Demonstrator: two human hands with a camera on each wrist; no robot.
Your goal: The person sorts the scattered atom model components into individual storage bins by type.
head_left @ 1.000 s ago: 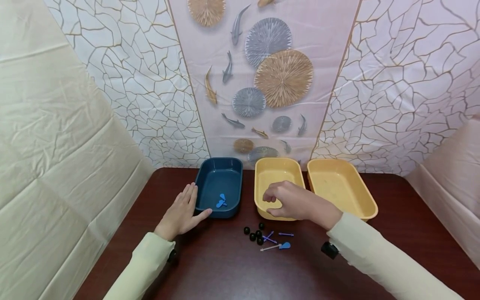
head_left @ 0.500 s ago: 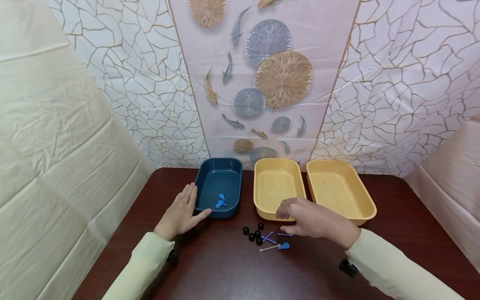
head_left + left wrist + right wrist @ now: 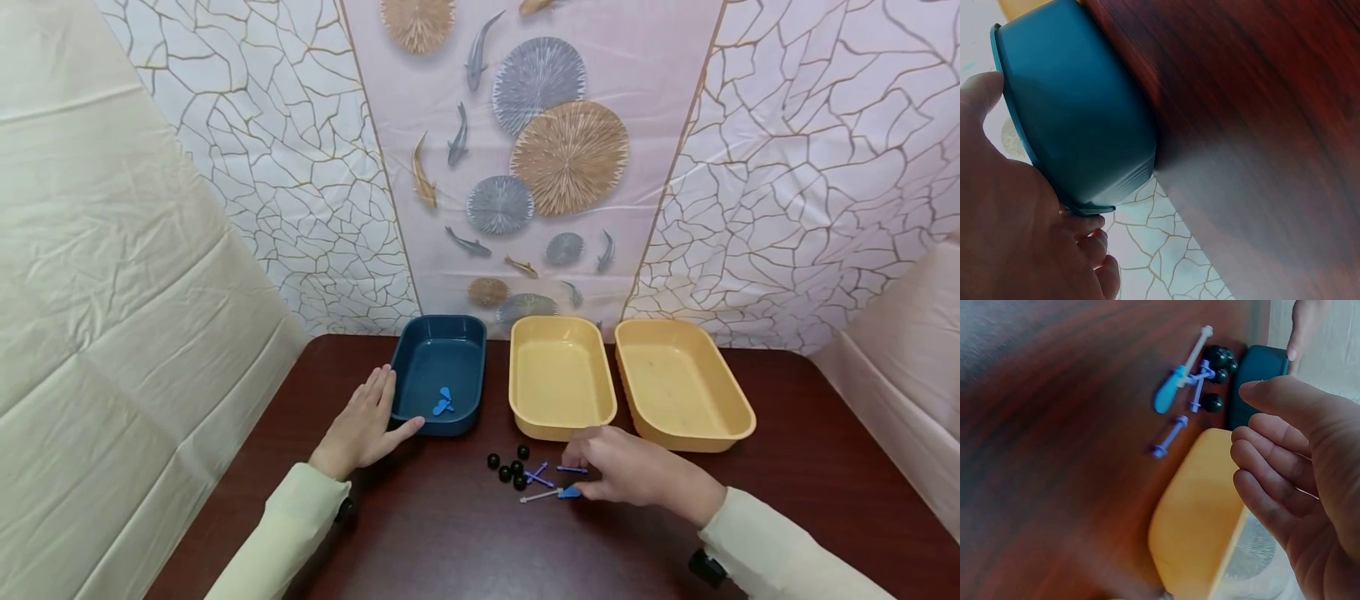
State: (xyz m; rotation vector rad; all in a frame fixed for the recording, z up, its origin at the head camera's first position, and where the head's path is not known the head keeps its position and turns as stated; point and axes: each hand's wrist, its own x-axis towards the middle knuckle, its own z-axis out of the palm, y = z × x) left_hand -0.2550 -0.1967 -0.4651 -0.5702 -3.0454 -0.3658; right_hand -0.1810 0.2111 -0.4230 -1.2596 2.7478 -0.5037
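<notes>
My left hand point(image 3: 360, 425) lies straight-fingered along the left side of the dark blue tray point(image 3: 442, 427), its thumb at the front rim. Small bright-blue paddle-shaped pieces point(image 3: 441, 407) lie inside that tray. With nothing between fingers and thumb, my right hand point(image 3: 637, 471) is over the small parts on the table. Nearest its fingertips are a blue paddle-shaped piece point(image 3: 1167, 394), lying end to end with a whitish rod point(image 3: 1198, 349), and a short purple rod point(image 3: 1170, 437). Further left, more purple rods point(image 3: 538, 478) lie crossed beside several black balls point(image 3: 516, 468).
A yellow tray point(image 3: 561, 432) stands behind the small parts, and another yellow tray point(image 3: 688, 444) to its right. All three trays stand toward the back of the dark reddish-brown table point(image 3: 450, 550), before a patterned cloth backdrop point(image 3: 495, 125).
My right hand has moved from above the middle yellow tray toward me and right, down over the blue piece and purple rod. My left hand has stayed at the blue tray.
</notes>
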